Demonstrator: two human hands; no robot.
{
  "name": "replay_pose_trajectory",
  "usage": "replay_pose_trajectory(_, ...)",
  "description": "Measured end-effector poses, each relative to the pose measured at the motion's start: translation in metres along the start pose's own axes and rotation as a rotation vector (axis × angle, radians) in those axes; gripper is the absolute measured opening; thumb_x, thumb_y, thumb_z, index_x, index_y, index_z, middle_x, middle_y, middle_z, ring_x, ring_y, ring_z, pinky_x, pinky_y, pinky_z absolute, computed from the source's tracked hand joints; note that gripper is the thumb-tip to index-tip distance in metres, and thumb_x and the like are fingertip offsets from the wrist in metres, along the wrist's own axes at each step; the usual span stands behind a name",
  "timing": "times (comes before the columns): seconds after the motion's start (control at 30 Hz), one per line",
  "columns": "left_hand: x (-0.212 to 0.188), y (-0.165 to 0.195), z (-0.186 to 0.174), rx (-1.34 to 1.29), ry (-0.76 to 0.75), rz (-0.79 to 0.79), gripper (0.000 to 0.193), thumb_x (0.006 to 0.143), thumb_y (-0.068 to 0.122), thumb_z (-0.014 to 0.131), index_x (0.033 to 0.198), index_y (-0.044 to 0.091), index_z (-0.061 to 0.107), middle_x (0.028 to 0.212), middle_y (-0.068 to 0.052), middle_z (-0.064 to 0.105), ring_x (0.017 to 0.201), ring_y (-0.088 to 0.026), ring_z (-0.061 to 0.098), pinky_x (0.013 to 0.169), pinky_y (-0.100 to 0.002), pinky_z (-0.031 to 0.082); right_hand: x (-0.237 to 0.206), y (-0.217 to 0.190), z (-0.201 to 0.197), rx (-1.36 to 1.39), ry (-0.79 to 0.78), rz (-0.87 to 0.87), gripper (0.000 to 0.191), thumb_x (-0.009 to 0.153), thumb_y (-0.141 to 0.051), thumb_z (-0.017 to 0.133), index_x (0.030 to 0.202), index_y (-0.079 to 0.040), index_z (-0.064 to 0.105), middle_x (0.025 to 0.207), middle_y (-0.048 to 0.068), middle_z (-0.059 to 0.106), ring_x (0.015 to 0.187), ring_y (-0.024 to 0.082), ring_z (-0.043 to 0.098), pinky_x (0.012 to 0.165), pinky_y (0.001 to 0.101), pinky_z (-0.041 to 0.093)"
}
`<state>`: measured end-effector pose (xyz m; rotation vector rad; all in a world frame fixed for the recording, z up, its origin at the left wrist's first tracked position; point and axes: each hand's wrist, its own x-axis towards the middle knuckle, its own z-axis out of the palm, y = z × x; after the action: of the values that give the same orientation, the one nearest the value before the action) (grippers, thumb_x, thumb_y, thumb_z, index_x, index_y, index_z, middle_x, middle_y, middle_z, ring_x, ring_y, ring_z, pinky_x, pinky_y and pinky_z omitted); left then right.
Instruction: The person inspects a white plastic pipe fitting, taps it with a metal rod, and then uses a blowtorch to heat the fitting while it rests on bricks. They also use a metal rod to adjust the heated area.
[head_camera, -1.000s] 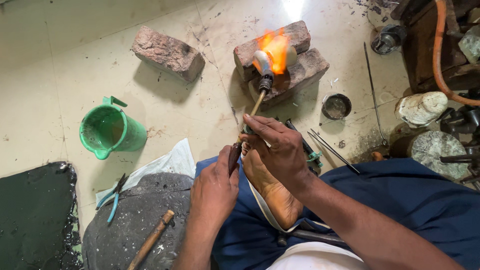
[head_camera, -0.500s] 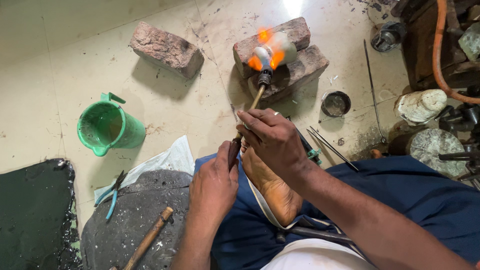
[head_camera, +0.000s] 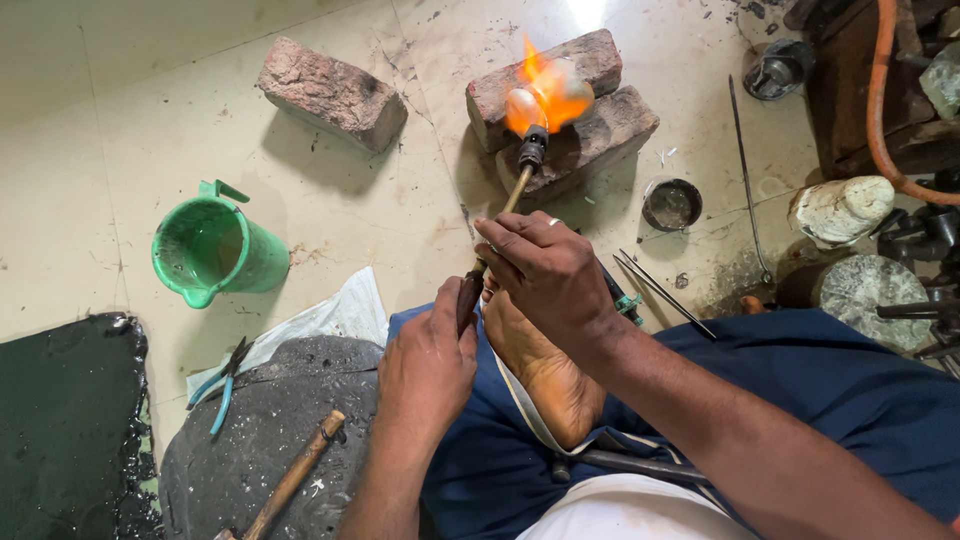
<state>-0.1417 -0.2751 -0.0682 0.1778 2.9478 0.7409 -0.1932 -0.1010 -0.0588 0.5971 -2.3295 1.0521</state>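
At the centre of the frame, both hands are closed on the torch (head_camera: 513, 195), the right hand (head_camera: 545, 272) higher than the left hand (head_camera: 430, 360), its shaft running up-right to the flame (head_camera: 545, 90) at the bricks (head_camera: 570, 120).

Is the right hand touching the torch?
Touching. The head view shows the right hand with fingers laid over the torch stem; the left hand grips its lower end.

Pale tiled floor (head_camera: 120, 130), stained. On it: three bricks (head_camera: 332, 92), green jug (head_camera: 215, 252), small dark bowl (head_camera: 671, 204), thin metal rods (head_camera: 745, 170). Blue-handled pliers (head_camera: 222, 385) lie on what looks like white plastic sheet (head_camera: 330, 318).
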Motion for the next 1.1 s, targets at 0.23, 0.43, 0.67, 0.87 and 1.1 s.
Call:
replay_pose_trajectory(0.23,-0.002,-0.002,0.002,0.011,-0.002,-0.003,0.058,0.092,0.025,0.068,0.144,0.009,0.048,0.097,-0.024,0.071,0.085,-0.046,0.069,0.073,-0.058,0.054,-0.002,0.002,0.001,-0.013,-0.013,-0.001,0.027,0.091,-0.008,0.08,0.116,-0.003,0.072,0.107,0.01,0.073,0.092,0.028,0.072,0.081,0.0363,0.059)
replay_pose_trajectory(0.43,-0.002,-0.004,0.004,0.007,-0.01,-0.001,0.059,0.092,0.025,0.067,0.145,0.009,0.046,0.095,-0.023,0.071,0.084,-0.045,0.07,0.073,-0.057,0.055,-0.001,0.0,0.0,-0.008,-0.029,0.01,0.027,0.091,-0.01,0.08,0.116,-0.004,0.072,0.107,0.01,0.074,0.091,0.027,0.072,0.08,0.0362,0.059)
replay_pose_trajectory(0.67,-0.001,0.001,0.0,0.05,-0.032,-0.049,0.058,0.092,0.026,0.066,0.145,0.012,0.047,0.097,-0.023,0.071,0.085,-0.047,0.069,0.074,-0.059,0.054,0.01,-0.009,-0.004,-0.305,-0.162,0.01,0.047,0.092,-0.037,0.074,0.119,0.002,0.068,0.083,0.015,0.065,0.074,0.03,0.066,0.062,0.0398,0.055)
replay_pose_trajectory(0.87,-0.001,0.003,-0.001,0.014,-0.03,-0.045,0.055,0.092,0.024,0.064,0.143,0.011,0.049,0.096,-0.023,0.072,0.085,-0.047,0.069,0.074,-0.059,0.054,0.025,-0.006,0.006,-0.406,-0.285,0.113,0.022,0.099,-0.027,0.065,0.091,-0.006,0.06,0.067,0.011,0.064,0.063,0.031,0.067,0.052,0.0455,0.052)
replay_pose_trajectory(1.1,-0.003,-0.002,0.002,0.002,-0.025,-0.032,0.059,0.088,0.02,0.066,0.144,0.009,0.048,0.098,-0.024,0.071,0.084,-0.047,0.069,0.074,-0.059,0.053,0.03,0.001,0.012,-0.34,-0.335,0.087,0.026,0.09,-0.016,0.065,0.11,0.0,0.059,0.062,0.015,0.067,0.057,0.036,0.068,0.048,0.0483,0.052)
